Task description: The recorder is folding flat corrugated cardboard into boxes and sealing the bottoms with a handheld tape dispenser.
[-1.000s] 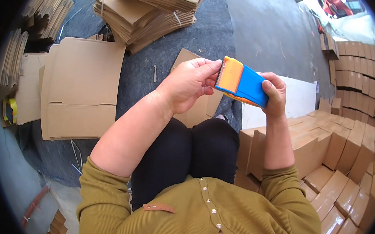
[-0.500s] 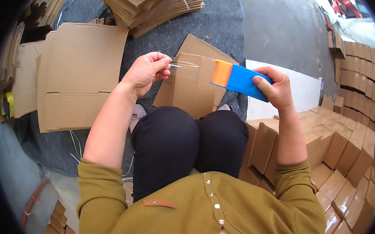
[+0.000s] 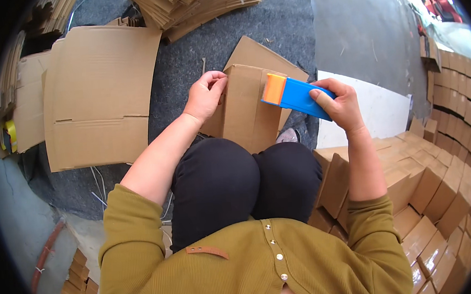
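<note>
In front of my knees stands a closed brown cardboard box (image 3: 250, 99). My right hand (image 3: 342, 105) grips a blue tape dispenser (image 3: 303, 99) with an orange head (image 3: 273, 88), whose front edge is over the box's top, near its right side. My left hand (image 3: 207, 96) is at the box's upper left edge, its fingertips pinched together against that side. The end of the clear tape is at those fingers, but the strip is hard to make out against the cardboard.
Under the box lies a flat cardboard sheet (image 3: 250, 50). Flattened cartons (image 3: 102, 74) are on the left, with more stacked (image 3: 204, 10) at the far side. Rows of finished boxes (image 3: 406, 162) stand close by my right elbow. A white board (image 3: 372, 104) lies beyond my right hand.
My left hand has moved right and slightly down, bringing the tape end from the air to the box's left edge. The dispenser has shifted slightly left. The stretched tape no longer shows clearly.
</note>
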`<state>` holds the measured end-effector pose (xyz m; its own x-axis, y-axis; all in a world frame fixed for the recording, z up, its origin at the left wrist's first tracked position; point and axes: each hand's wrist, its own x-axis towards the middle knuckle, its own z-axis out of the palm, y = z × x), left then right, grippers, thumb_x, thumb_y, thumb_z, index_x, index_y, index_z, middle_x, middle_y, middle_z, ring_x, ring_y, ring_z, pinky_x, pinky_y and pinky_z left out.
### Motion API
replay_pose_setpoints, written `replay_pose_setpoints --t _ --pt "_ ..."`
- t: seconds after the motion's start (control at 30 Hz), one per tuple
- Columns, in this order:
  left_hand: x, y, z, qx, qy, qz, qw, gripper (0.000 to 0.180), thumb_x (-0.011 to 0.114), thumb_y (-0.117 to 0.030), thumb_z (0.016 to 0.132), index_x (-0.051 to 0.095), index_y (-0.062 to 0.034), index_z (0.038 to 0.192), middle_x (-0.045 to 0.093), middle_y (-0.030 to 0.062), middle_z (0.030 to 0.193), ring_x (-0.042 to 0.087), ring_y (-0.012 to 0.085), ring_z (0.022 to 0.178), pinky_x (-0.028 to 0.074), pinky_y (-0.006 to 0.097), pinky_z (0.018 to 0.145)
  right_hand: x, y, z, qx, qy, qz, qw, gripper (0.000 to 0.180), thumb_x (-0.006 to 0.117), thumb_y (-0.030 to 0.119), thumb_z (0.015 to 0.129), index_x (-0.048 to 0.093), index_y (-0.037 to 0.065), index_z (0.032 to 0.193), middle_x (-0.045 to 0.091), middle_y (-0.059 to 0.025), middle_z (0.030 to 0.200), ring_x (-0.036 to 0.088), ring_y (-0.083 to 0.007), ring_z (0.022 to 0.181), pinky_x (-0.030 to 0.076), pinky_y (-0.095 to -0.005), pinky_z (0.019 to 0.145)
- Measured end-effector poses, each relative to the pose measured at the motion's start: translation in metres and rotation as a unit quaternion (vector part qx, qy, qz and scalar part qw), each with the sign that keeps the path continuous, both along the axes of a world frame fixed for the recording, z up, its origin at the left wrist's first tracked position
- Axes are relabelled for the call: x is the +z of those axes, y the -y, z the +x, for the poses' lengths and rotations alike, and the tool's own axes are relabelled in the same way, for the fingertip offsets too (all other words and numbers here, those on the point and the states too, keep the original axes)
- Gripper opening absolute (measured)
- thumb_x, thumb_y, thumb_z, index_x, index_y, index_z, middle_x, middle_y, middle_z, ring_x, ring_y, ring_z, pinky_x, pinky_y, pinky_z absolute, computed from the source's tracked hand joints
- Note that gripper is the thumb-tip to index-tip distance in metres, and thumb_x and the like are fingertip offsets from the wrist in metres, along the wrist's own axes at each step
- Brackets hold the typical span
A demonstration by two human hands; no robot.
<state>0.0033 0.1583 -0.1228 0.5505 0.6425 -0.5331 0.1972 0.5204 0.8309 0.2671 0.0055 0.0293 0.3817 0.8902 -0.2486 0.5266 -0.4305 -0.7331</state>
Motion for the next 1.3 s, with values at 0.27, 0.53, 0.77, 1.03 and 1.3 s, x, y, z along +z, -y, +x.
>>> replay_pose_setpoints --t 0.27,0.53,0.77,1.03,1.3 --pt "-0.009 -0.008 0.011 0.0 -0.124 0.337 0.933 0.025 0.055 -0.01 0.092 0.066 -0.0027 0.114 0.061 0.0161 0.123 0.06 0.0331 0.111 0.048 0.037 0.098 -0.007 0.003 0.004 -0.006 -0.011 -0.002 1.0 0.025 0.076 0.024 0.084 0.074 0.002 0.098 0.072 -0.0076 0.082 0.066 -0.0132 0.077 0.053 -0.0283 0.072" --pt "0.04 -0.038 0.062 -0.268 -0.079 0.347 0.895 0.039 0.073 -0.046 0.082 0.074 -0.0106 0.099 0.068 0.0084 0.109 0.062 0.0262 0.108 0.044 0.041 0.101 -0.011 0.002 0.011 0.004 -0.028 -0.002 1.0 0.027 0.076 0.026 0.084 0.074 0.002 0.097 0.072 -0.0087 0.082 0.066 -0.0138 0.078 0.053 -0.0289 0.074" --pt "0.037 -0.041 0.067 -0.23 -0.061 0.207 0.949 0.027 0.082 -0.031 0.078 0.074 -0.006 0.087 0.068 0.0056 0.1 0.066 0.0147 0.091 0.054 0.03 0.087 -0.003 0.017 0.038 0.014 -0.008 -0.038 0.999 0.03 0.072 0.028 0.083 0.073 0.001 0.097 0.069 -0.0067 0.082 0.063 -0.0129 0.078 0.051 -0.0281 0.073" --pt "0.046 -0.04 0.074 -0.208 -0.07 0.109 0.969 0.025 0.083 -0.026 0.078 0.072 -0.0041 0.085 0.067 0.0031 0.094 0.064 0.0105 0.082 0.054 0.026 0.077 0.002 0.059 0.091 0.003 0.099 -0.101 0.99 0.027 0.075 0.027 0.079 0.073 0.002 0.09 0.07 -0.0117 0.077 0.066 -0.0173 0.07 0.054 -0.0304 0.07" --pt "0.021 -0.022 0.063 -0.126 -0.025 0.08 0.988 0.022 0.068 -0.026 0.093 0.071 -0.0043 0.094 0.067 0.004 0.098 0.061 0.0106 0.088 0.05 0.027 0.082 -0.045 0.0 -0.007 0.053 0.266 -0.152 0.95 0.033 0.069 0.041 0.082 0.07 0.008 0.09 0.07 -0.0123 0.073 0.07 -0.0308 0.073 0.055 -0.0441 0.067"
